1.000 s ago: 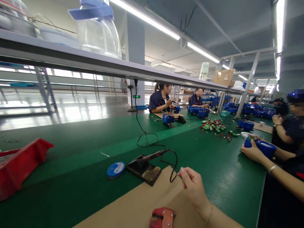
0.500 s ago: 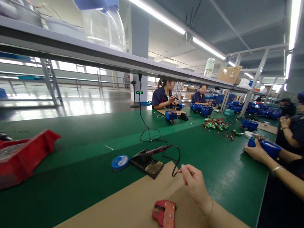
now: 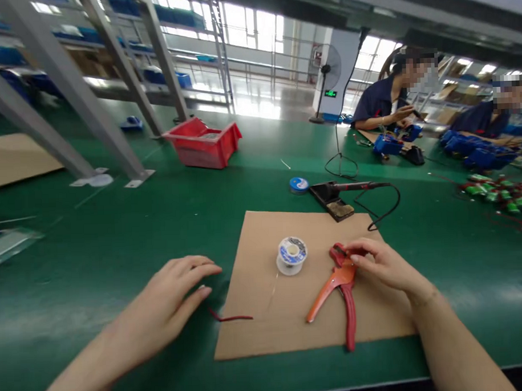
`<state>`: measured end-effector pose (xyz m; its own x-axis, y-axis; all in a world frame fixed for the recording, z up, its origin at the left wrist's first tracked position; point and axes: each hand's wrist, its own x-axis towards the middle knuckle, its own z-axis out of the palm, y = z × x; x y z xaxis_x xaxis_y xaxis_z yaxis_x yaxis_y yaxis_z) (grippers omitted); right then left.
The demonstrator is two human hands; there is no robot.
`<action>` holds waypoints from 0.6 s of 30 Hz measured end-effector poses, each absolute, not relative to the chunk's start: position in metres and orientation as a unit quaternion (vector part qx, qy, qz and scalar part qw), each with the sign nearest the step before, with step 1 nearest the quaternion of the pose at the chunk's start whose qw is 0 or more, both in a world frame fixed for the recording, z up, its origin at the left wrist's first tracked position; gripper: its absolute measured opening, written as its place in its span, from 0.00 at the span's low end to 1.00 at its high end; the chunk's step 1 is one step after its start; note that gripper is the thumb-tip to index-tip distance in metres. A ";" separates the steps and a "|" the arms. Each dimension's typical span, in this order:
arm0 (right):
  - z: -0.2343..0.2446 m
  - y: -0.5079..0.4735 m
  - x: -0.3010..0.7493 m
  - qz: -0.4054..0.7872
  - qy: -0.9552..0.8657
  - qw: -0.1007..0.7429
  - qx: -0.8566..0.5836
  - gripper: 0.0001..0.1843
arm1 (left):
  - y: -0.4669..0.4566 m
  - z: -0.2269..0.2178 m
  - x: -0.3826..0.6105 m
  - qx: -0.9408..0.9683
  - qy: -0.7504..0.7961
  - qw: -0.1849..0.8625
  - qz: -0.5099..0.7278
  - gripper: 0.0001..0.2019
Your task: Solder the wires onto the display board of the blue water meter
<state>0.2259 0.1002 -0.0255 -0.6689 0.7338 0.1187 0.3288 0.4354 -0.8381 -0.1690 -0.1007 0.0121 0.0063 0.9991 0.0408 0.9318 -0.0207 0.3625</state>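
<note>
My right hand (image 3: 381, 264) rests on the cardboard sheet (image 3: 265, 326), its fingers curled and pinched at the head of the red wire strippers (image 3: 339, 287). Whether anything small sits between the fingertips is hidden. My left hand (image 3: 166, 304) lies flat on the green table with fingers stretched out and holding nothing, just left of the cardboard. A short red wire (image 3: 229, 317) lies by its fingertips at the cardboard's edge. A spool of solder (image 3: 291, 254) stands between my hands.
A soldering iron (image 3: 357, 186) lies on its black stand (image 3: 332, 196) beyond the cardboard, beside a blue solder reel (image 3: 299, 184). A red bin (image 3: 203, 143) stands farther back by the shelf legs. Two people work at the far right among blue parts and green cells (image 3: 496, 193).
The view has swung down and left onto the cardboard. My right hand has dropped from near the iron's cord to the strippers. My left hand has come into view.
</note>
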 end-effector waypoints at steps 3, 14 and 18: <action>-0.032 0.098 0.226 0.404 -0.816 0.248 -0.330 0.16 | -0.119 0.006 -0.159 0.697 0.687 0.161 0.128 0.14; 0.002 0.052 0.211 0.340 -0.863 0.240 -0.286 0.13 | -0.139 0.001 -0.139 0.575 0.716 0.252 0.304 0.07; 0.017 0.015 0.199 0.310 -0.903 0.193 -0.226 0.11 | -0.152 0.009 -0.126 0.422 0.717 0.327 0.448 0.10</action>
